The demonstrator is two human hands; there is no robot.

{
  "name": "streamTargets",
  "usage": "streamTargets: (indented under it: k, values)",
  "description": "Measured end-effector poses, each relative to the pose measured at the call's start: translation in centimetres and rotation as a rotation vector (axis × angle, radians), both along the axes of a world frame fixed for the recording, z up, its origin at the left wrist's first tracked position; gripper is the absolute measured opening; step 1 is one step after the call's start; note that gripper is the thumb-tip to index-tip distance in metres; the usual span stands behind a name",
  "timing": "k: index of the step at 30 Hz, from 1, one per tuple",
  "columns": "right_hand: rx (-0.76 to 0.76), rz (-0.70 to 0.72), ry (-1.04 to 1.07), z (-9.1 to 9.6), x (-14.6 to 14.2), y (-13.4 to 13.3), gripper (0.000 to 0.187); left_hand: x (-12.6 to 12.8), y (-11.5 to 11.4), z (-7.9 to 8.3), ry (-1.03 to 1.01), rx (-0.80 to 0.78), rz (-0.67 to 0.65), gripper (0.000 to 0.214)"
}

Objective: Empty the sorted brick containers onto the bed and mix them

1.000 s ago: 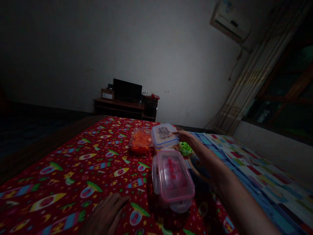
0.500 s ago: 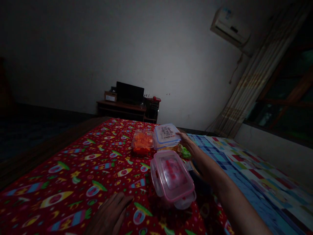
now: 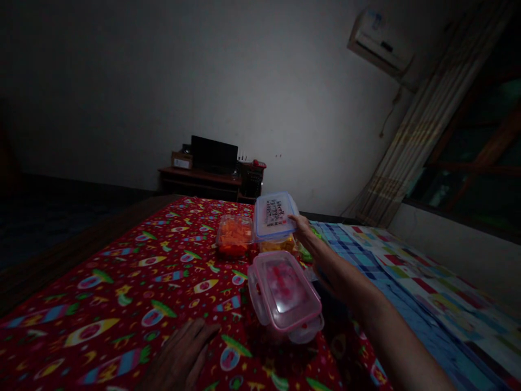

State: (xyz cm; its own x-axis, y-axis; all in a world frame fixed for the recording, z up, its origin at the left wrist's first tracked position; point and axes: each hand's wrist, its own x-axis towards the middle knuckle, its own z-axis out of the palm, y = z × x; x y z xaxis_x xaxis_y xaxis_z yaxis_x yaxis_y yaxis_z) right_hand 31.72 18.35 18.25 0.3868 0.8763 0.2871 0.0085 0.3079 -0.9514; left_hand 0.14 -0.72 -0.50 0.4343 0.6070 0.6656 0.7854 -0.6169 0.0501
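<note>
My right hand (image 3: 302,226) reaches far across the table and grips the right edge of a clear lid with a blue rim (image 3: 274,215), tilted up off the container of yellow pieces (image 3: 278,245) beneath it. My left hand (image 3: 181,358) lies flat on the red patterned cloth (image 3: 122,282) near the front edge, fingers apart, holding nothing. A closed container with a pink-rimmed lid (image 3: 285,293) and red pieces inside stands between my arms. A clear container of orange pieces (image 3: 234,234) sits left of the lifted lid.
Something bright green (image 3: 308,252) shows behind my right forearm. A blue and multicoloured checked cloth (image 3: 407,271) covers the surface to the right. A dark desk with a monitor (image 3: 214,155) stands against the far wall. The room is dim.
My right hand has raised the blue-rimmed lid, which now tilts up, uncovering yellow pieces below. My left hand has stayed on the cloth.
</note>
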Motion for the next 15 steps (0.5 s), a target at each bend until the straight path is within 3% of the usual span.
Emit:
streamTargets:
  k: [4, 7, 10, 13, 15]
  values:
    - [-0.051, -0.057, 0.091, 1.2, 0.6, 1.8, 0.006, 0.7, -0.3, 0.9, -0.055, -0.022, -0.027, 0.033]
    - [-0.049, -0.089, 0.144, 2.6, 0.7, 2.0, 0.007, 1.3, -0.3, 2.4, -0.166, -0.117, -0.032, 0.034]
    - [0.003, -0.041, 0.124, 4.3, -0.1, 0.8, 0.012, 1.7, 0.1, 4.9, -0.376, -0.226, 0.029, 0.038]
    - [0.149, 0.01, -0.126, 5.5, -2.2, -1.9, 0.022, 2.5, 1.0, 8.7, -0.607, -0.362, 0.012, 0.051]
    - [0.252, -0.006, -0.43, 5.9, -4.5, -4.7, 0.023, 3.4, 1.6, 11.7, -0.818, -0.492, -0.099, 0.068]
